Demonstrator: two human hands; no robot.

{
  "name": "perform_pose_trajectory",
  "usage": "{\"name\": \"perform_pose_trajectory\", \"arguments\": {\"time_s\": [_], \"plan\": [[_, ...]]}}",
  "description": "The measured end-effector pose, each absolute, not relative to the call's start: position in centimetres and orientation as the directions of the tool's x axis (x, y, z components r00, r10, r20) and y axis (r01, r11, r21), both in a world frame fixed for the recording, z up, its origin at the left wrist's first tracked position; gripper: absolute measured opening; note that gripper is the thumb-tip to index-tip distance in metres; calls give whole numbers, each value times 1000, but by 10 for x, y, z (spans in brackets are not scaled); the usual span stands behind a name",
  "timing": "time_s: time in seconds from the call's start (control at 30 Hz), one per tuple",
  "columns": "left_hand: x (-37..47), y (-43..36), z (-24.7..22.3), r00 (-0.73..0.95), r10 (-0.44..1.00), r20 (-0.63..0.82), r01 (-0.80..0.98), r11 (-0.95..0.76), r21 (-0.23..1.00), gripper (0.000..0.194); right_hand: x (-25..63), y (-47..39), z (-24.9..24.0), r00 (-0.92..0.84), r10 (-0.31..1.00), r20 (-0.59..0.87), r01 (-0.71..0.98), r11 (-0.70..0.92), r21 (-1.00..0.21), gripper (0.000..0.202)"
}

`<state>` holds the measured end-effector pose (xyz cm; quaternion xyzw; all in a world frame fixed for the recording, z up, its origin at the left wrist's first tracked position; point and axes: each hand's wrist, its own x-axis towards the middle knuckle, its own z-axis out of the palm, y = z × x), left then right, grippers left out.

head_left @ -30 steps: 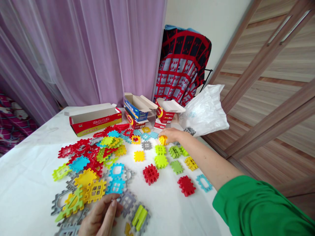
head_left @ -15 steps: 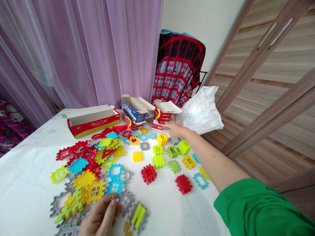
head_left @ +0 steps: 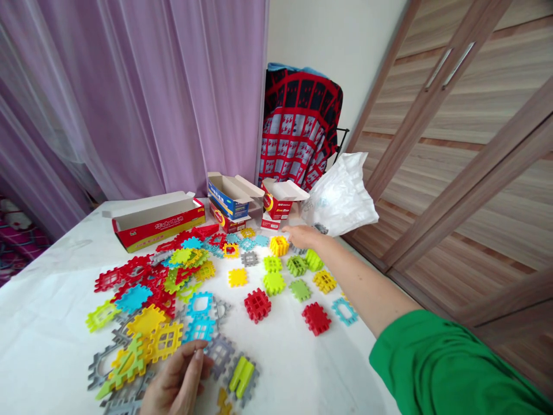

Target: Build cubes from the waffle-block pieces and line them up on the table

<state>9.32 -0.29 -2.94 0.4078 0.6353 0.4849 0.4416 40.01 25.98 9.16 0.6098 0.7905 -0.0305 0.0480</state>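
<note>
"Green-sleeved, the right hand (head_left: 301, 234) reaches far. Gripping anything?"

"Can't tell; same for the curled, cut-off left hand (head_left: 178, 377), near."

"And the pieces?"

"Toothed yellow stack (head_left: 279, 246), just beside the right hand; grey tile (head_left: 222, 354), partly hidden by the left."

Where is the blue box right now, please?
In the head view, the blue box sits left of centre, atop a red box, before the purple curtain.

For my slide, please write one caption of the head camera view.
Right hand reaches across colorful interlocking plastic pieces toward open boxes; left hand hovers near gray pieces.
</note>
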Motion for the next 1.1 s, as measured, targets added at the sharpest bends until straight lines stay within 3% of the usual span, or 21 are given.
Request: {"name": "perform_pose_trajectory", "arguments": {"time_s": [0.13, 0.2, 0.37, 0.5, 0.67, 0.83, 0.97, 1.1], "plan": [[96, -3, -31, -289, 946, -143, 94, 177, 980, 58, 399, 250, 100, -262, 964, -41, 965, 263, 5, 50], [99, -4, -29, -300, 947, -116, 91, 149, 985, 57, 396, 237, 99, -269, 961, 65, 961, 272, -46, 44], [108, -2, -24, -312, 950, 19, 139, 26, 990, 46, 372, 169, 61, -158, 869, 469, 775, 403, -487, 30], [110, 0, -24, -270, 954, 134, 255, -64, 965, 33, 346, 98, 20, -34, 795, 606, 590, 505, -630, 27], [108, -6, -20, -208, 893, 398, 637, -185, 748, 24, 326, 48, -8, 71, 756, 651, 531, 523, -666, 25], [82, -10, -3, -199, 827, 526, 782, -190, 594, 22, 324, 42, -23, 91, 733, 674, 523, 541, -659, 26], [53, -11, 4, -180, 873, 452, 932, 5, 362, 37, 323, 43, -27, 94, 739, 667, 519, 535, -666, 28], [44, -11, 12, -129, 936, 327, 929, -2, 371, 30, 320, 40, -24, 88, 767, 636, 504, 516, -692, 28]]}}
